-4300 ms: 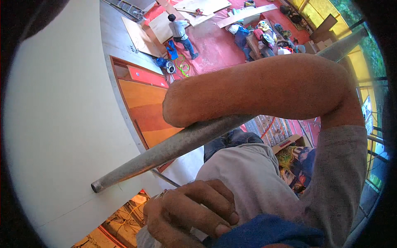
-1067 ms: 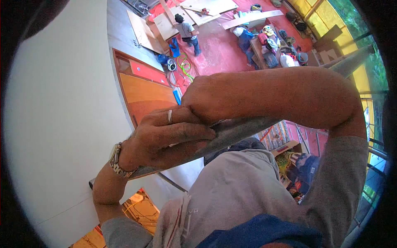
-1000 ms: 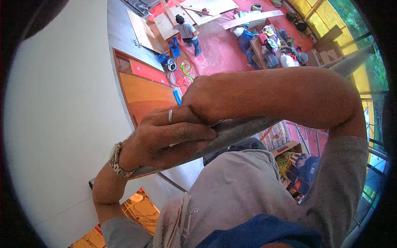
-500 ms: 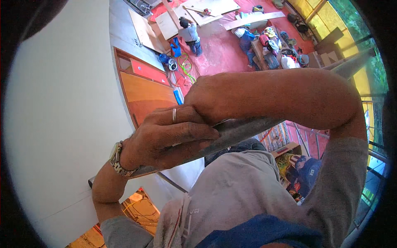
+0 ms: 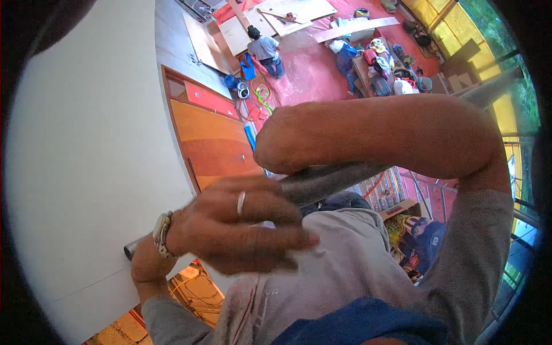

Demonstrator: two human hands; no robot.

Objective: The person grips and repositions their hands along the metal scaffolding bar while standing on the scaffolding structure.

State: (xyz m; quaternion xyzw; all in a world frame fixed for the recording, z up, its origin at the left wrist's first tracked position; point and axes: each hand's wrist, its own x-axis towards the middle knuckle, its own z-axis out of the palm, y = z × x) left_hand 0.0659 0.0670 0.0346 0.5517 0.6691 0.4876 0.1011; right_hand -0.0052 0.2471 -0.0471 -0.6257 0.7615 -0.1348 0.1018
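Right, here's my left hand (image 5: 247, 224), blurred, fingers loosely spread and a little bent, in front of the grey metal pipe (image 5: 325, 184); whether it touches the metal, I can't tell. There's a silver ring (image 5: 241, 203) on one finger and a watch (image 5: 163, 234) at the wrist. The pipe slants from the lower left, its end close to the white panel (image 5: 86, 161), up behind my bent right arm toward the upper right. My right hand (image 5: 273, 142) folds down at the pipe, its fingers hidden, so no telling whether they grip.

Below the wrist of my left hand, cables (image 5: 195, 287) show in an orange-lit gap. Beyond the pipe sits an orange door (image 5: 210, 135), and down on the red floor covering (image 5: 307, 75) a co-worker (image 5: 265, 49) is near pale boards (image 5: 250, 35), a yellow-green hose (image 5: 261, 92) lying close by.
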